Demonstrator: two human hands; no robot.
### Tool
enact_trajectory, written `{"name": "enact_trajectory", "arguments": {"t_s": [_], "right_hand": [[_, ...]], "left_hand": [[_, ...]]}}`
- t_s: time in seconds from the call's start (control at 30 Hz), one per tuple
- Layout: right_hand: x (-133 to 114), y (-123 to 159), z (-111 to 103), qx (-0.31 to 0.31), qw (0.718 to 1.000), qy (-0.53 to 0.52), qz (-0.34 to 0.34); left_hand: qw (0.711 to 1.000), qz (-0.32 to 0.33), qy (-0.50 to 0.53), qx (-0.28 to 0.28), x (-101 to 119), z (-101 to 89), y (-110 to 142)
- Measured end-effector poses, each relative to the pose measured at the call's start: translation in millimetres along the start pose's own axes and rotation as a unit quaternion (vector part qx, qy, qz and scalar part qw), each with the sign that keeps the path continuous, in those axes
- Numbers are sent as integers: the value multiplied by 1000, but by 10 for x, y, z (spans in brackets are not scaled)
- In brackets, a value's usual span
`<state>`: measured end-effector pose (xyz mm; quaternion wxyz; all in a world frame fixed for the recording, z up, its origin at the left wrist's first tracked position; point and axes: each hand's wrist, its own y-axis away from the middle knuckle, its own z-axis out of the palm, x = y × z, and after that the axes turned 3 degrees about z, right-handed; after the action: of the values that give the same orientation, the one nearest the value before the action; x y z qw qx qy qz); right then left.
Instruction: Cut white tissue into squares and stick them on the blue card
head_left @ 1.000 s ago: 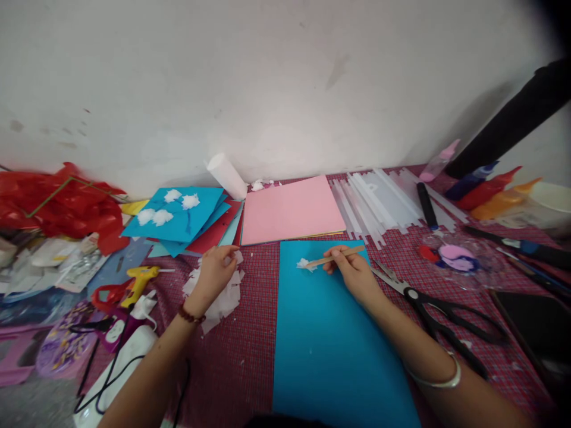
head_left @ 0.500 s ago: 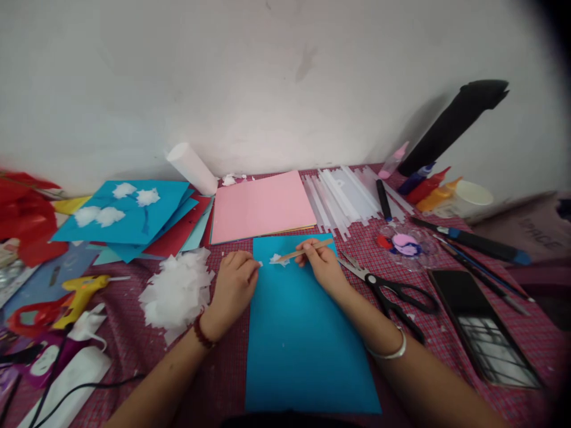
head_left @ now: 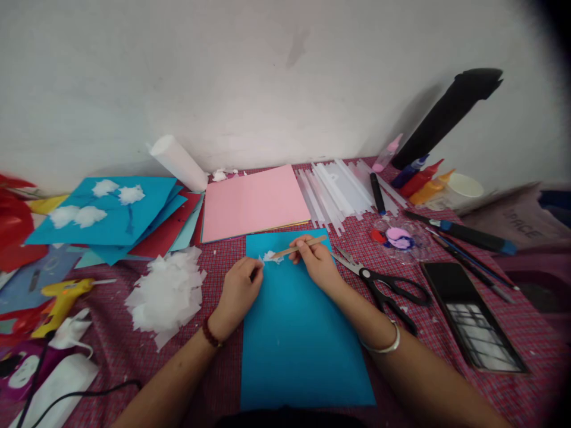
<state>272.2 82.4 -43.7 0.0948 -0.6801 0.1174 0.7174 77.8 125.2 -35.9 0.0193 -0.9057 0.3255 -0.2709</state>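
Observation:
A blue sheet of paper (head_left: 303, 345) lies in front of me. Near its top edge sits a small tuft of white paper (head_left: 277, 259). My right hand (head_left: 314, 261) grips a flat wooden stick (head_left: 307, 244), its tip at the tuft. My left hand (head_left: 239, 288) is closed at the sheet's left edge, pinching a small white paper piece (head_left: 261, 259) beside the tuft. A heap of white paper pieces (head_left: 165, 291) lies left of that hand. Black-handled scissors (head_left: 379, 282) rest open to the right of the sheet.
Pink paper (head_left: 254, 202) and white strips (head_left: 334, 190) lie at the back. Blue sheets with white tufts (head_left: 107, 223) and a yellow glue gun (head_left: 62, 297) are left. A paint palette (head_left: 401, 239), paint bottles (head_left: 419, 178), a cutter (head_left: 473, 235) and a phone (head_left: 473, 321) are right.
My left hand has moved closer to the tuft, bringing the white paper piece beside it. The stick's tip stays at the tuft. The whole view has shifted slightly.

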Motion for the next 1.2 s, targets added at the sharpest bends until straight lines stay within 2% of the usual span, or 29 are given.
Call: {"name": "enact_trajectory", "arguments": {"t_s": [0.07, 0.13, 0.3, 0.47, 0.57, 0.7, 0.9, 1.07, 1.2], "right_hand": [[-2, -3, -2, -3, 1000, 1, -1], [-7, -6, -5, -4, 1000, 2, -2], [-26, -8, -5, -3, 1000, 4, -2], [-64, 31, 19, 2, 1000, 13, -13], [-113, 68, 52, -20, 996, 71, -51], [-194, 95, 105, -64, 970, 208, -112], [-298, 119, 154, -82, 928, 332, -148], [-343, 164, 190, -83, 886, 419, -178], [-342, 198, 224, -88, 855, 468, -205]], "left_hand": [[998, -24, 61, 17, 6, 23, -10], [996, -13, 86, 28, 18, 48, -16], [996, 51, 64, 30, 31, 94, -13], [997, 50, 51, 28, 8, 105, 0], [997, 53, 51, 28, -2, 95, 6], [996, 59, 51, 32, -9, 91, 15], [994, 65, 67, 53, 0, 98, 12], [988, -10, 122, 98, -31, 70, -6], [982, -47, 146, 106, -71, 60, -15]]}}
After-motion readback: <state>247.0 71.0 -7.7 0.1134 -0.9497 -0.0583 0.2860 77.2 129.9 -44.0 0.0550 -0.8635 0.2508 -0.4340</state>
